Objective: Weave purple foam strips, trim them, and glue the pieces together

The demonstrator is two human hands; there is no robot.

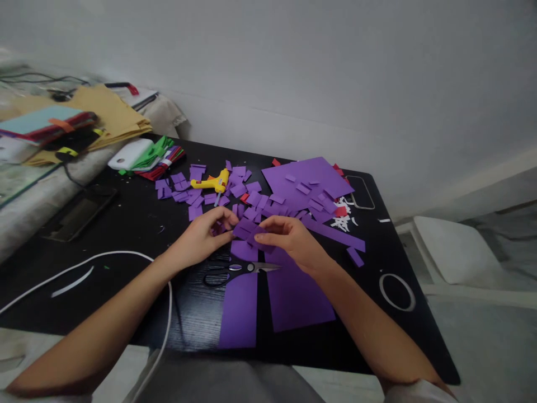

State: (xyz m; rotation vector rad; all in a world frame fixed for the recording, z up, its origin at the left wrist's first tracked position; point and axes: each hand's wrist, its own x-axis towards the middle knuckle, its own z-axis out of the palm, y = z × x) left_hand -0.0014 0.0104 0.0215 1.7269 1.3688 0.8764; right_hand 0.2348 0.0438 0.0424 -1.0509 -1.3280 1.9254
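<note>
Between my hands is a small folded piece of purple paper (244,228), held above the table. My left hand (210,230) pinches its left side, and my right hand (286,238) grips its right side between thumb and fingers. Below them, black-handled scissors (241,268) lie across a long purple paper strip (239,319), blades pointing right. A larger purple sheet (296,296) lies under my right hand. Just beyond my hands, many small purple pieces (195,196) are scattered around a yellow glue gun (212,182).
A big purple sheet (302,179) lies at the back right, beside white paper shreds (344,218). A tape ring (397,292) sits near the right edge. The white cable (121,253) curves across the left front. Colored paper bundles (157,159) and brown envelopes (109,115) lie at the left.
</note>
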